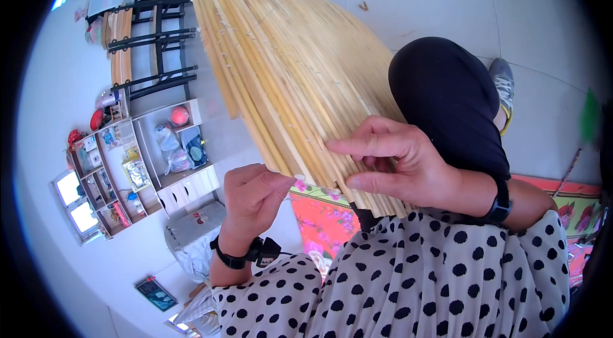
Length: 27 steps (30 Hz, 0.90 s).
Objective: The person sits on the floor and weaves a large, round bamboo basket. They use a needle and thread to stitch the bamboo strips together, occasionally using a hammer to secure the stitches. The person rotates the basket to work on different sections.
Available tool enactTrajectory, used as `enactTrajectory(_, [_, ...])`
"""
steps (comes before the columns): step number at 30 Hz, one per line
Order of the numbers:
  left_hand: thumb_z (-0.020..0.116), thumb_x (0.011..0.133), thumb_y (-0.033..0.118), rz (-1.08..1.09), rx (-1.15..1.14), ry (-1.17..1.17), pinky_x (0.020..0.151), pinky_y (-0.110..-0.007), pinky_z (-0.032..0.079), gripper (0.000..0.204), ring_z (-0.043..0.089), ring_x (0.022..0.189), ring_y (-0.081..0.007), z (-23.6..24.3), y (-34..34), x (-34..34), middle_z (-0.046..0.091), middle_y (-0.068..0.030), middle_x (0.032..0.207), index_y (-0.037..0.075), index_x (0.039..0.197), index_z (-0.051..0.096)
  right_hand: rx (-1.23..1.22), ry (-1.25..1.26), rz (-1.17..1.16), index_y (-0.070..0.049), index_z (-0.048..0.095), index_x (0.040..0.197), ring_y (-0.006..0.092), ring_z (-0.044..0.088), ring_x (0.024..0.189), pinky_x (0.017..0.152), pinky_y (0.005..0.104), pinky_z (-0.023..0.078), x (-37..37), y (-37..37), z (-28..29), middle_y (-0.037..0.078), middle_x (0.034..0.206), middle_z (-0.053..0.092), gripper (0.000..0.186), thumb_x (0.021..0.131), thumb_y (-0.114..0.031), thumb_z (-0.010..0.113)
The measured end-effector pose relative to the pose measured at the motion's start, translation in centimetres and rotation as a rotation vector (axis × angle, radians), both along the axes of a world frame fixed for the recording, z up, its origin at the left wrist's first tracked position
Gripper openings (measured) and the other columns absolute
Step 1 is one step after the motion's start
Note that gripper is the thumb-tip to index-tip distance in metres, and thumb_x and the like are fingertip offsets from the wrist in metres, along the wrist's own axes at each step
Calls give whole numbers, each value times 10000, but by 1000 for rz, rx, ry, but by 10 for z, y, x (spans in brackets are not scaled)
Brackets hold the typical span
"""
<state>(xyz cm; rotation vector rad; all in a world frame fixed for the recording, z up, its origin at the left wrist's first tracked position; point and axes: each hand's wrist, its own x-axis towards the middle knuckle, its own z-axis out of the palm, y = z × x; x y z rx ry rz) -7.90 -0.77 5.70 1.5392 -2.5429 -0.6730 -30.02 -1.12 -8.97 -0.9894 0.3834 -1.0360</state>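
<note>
A large mat of yellow reed stalks (287, 76), joined by rows of thin thread, slopes away from my body across the middle. At its near left corner, my left hand (252, 194) is closed in a pinch. A small whitish bit shows at those fingertips, too small to name. My right hand (405, 162) lies over the near end of the stalks. Its index finger and thumb are spread apart on the mat, and the other fingers curl under the palm.
My bent knee (440, 89) in dark trousers stands right of the mat. Flowered red cloth (319, 220) lies under the near edge. To the left are an open shelf unit (143, 165) with bags and a ball, and folded black-legged furniture (153, 51).
</note>
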Motion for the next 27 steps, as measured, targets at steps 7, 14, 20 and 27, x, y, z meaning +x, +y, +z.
enactTrajectory(7, [700, 801, 28, -12, 2, 116, 528, -300, 483, 139, 659, 599, -258, -11, -4, 5, 695, -123, 768, 52, 937, 719, 105, -95, 58, -136, 657, 1262, 49, 491, 738, 644, 206, 423, 1, 0, -2, -10, 907, 546, 470, 817, -35, 767])
enactTrajectory(14, [701, 795, 38, -7, 79, 77, 547, -302, 494, 140, 676, 633, -262, -13, -11, 10, 709, -121, 803, 53, 932, 727, 122, -99, 57, -141, 665, 1252, 40, 470, 711, 630, 198, 400, 4, -1, -5, -21, 897, 542, 477, 804, -25, 777])
enactTrajectory(20, [699, 800, 34, -6, 121, 84, 600, -297, 516, 160, 695, 696, -263, -12, -17, 7, 722, -100, 851, 57, 956, 730, 131, -106, 57, -142, 669, 1247, 40, 469, 714, 631, 196, 394, 5, -1, -3, -19, 903, 544, 475, 800, -27, 781])
enactTrajectory(27, [687, 814, 21, -7, 157, 129, 660, -294, 531, 150, 707, 755, -259, -17, -22, 7, 730, -100, 895, 53, 954, 729, 138, -94, 42, -138, 669, 1246, 54, 482, 740, 643, 201, 403, 4, 0, -5, -15, 910, 544, 476, 797, -32, 785])
